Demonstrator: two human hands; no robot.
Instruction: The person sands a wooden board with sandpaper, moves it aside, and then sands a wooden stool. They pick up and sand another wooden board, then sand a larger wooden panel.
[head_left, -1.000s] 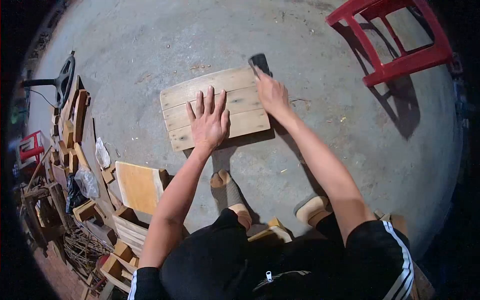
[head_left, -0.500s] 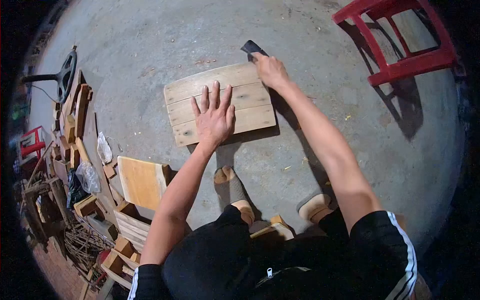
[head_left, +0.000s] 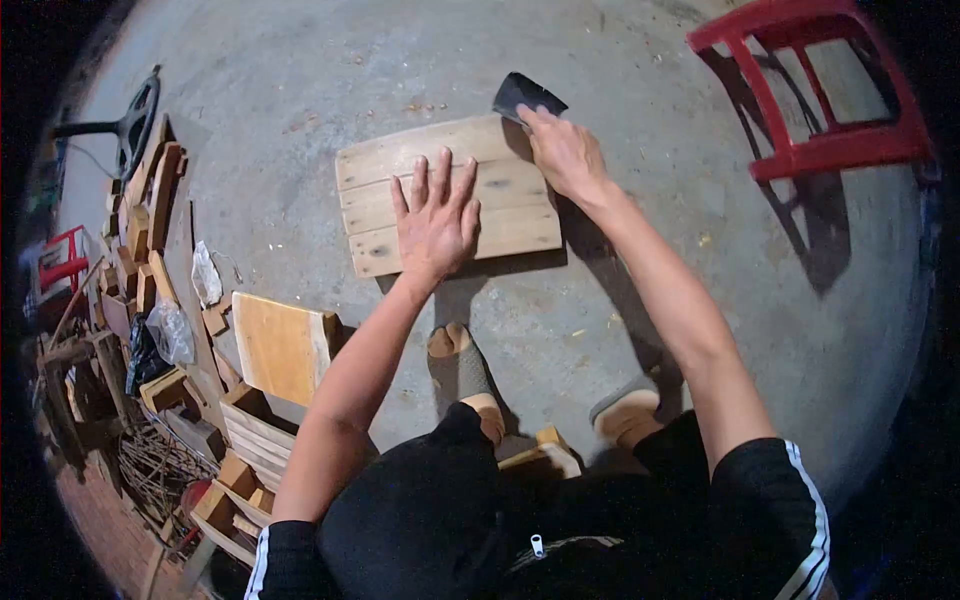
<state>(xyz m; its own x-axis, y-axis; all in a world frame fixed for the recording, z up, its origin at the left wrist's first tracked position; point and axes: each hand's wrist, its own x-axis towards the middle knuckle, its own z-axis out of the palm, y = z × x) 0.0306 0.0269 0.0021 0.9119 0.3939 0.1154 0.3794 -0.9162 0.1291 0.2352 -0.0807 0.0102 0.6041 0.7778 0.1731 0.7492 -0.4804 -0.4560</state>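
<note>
A pale wooden panel (head_left: 370, 215) made of several planks lies on the concrete floor in front of my feet. My left hand (head_left: 437, 225) rests flat on it, fingers spread over the boards. At the panel's far right corner, my right hand (head_left: 565, 155) grips a dark piece of sandpaper (head_left: 520, 92), with its fingers on the near part of the sheet. Much of the sandpaper sticks out beyond the panel's far edge. My palm hides whether the sheet touches the wood.
A red plastic stool (head_left: 840, 150) stands at the upper right. On the left are a steering wheel (head_left: 135, 125), wood offcuts (head_left: 160, 210), a plastic bag (head_left: 170, 332), a yellowish board (head_left: 275, 345) and a wooden crate (head_left: 260, 435). My sandalled feet (head_left: 462, 370) are on the floor nearby.
My right hand has shifted slightly right and turned, showing more of the sandpaper's face. The left hand stays flat on the panel. The whole view has shifted slightly.
</note>
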